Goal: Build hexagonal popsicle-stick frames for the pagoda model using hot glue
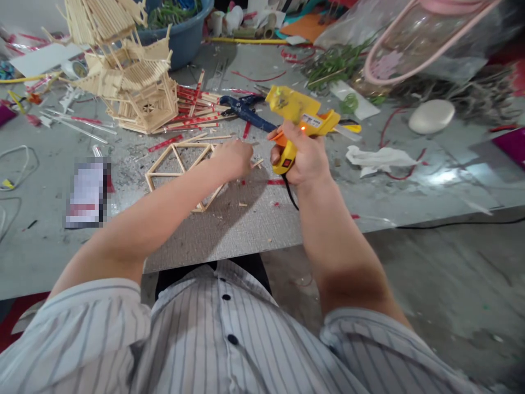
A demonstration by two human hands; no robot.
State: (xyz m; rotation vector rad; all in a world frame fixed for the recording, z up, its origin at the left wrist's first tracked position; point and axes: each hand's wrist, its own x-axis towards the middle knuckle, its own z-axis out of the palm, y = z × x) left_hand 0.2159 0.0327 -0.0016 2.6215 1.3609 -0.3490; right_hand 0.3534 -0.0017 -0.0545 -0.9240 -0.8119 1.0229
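Observation:
My right hand (309, 156) is wrapped round the handle of a yellow hot glue gun (293, 104), whose small orange light glows. The gun is raised over the table with its nozzle toward the left. Just left of it, my left hand (233, 157) is closed in a pinch; what its fingers hold, if anything, is too small to make out. Beneath and beside that hand lies a flat hexagonal frame of thin wooden sticks (161, 174) with inner spokes, partly hidden by my left forearm. Short stick pieces (257, 163) are by the left fingertips.
A tiered wooden stick model (141, 104) stands at the back left, before a blue tub (186, 38). Blue-handled pliers (250, 114) lie among red-wrapped sticks. A phone (87, 191) is at left. Crumpled tissue (381, 157), a white oval object (432, 116) and a pink-handled clear container (426, 33) are at right.

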